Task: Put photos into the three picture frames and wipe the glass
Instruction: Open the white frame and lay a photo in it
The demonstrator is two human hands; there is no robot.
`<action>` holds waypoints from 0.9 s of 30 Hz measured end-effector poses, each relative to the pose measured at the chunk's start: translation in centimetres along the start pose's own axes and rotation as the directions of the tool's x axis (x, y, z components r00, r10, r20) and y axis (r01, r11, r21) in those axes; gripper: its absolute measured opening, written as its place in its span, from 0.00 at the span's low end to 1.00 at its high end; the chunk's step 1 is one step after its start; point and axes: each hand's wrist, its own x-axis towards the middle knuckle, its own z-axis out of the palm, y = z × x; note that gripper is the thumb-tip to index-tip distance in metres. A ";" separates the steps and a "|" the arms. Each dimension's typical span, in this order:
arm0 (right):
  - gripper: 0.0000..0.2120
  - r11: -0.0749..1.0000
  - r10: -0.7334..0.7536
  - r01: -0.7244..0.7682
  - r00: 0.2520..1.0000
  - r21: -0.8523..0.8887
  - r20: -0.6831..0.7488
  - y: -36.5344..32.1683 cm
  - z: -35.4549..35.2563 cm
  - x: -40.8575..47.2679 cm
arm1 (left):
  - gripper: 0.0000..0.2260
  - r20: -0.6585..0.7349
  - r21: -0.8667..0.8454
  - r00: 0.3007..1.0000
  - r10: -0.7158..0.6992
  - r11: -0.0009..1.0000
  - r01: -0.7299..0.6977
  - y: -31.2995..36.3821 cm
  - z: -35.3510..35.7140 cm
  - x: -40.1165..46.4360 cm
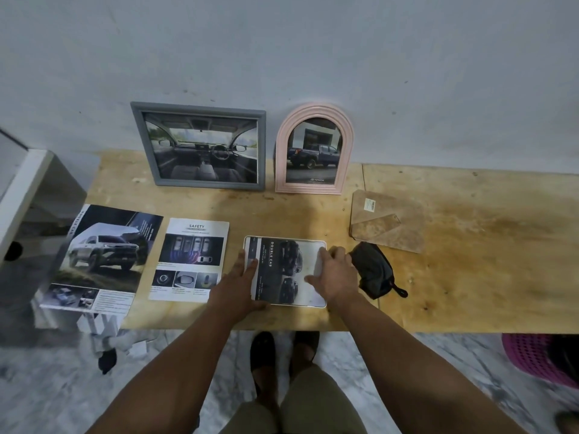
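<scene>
**Both hands flat on the white frame**

On the wooden table (470, 245), the white frame (285, 272) lies flat near the front edge, a car photo showing in it. The left hand (241, 283) rests spread along the frame's left edge — fingers extended, gripping nothing. The right hand (335, 277) presses its right side, fingers loosely curled, closed on nothing. Beyond the frame stand the grey frame (200, 145) and pink arched frame (313, 148); just right, a dark cloth (372, 270).

place: plain home room or makeshift work corner | bench: bare, stained plywood top (470, 245) against a painted wall (282, 51) | floor: marble-pattern tiles (360, 355) | clutter: pink plastic basket (532, 358) under the bench, white cabinet (28, 189) at left
</scene>
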 end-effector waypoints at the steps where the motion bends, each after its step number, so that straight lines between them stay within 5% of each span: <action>1: 0.36 1.000 -0.001 0.001 1.000 0.011 -0.011 -0.1 0.1 -0.1 | 0.53 0.000 0.003 1.000 0.002 1.000 -0.002 0.0 0.0 0.0; 14: 0.44 0.998 0.054 -0.055 0.996 0.003 0.075 -0.5 -1.0 1.2 | 0.53 -0.022 0.004 0.999 0.038 0.999 -0.037 -0.5 0.7 0.3; 21: 0.40 0.999 0.052 -0.052 0.998 0.011 -0.026 -1.0 -0.8 0.1 | 0.53 -0.017 0.008 0.999 0.040 0.999 -0.040 -0.8 1.1 0.6; 25: 0.30 0.945 0.049 -0.004 0.990 0.327 -0.129 -0.9 -0.4 -0.9 | 0.54 -0.023 -0.010 0.998 0.053 0.999 -0.053 -0.8 1.0 0.5; 27: 0.28 0.757 0.105 -0.032 0.992 0.653 -0.073 -1.0 -1.1 -1.7 | 0.58 -0.034 -0.061 0.997 0.064 0.996 -0.066 -0.7 0.7 0.4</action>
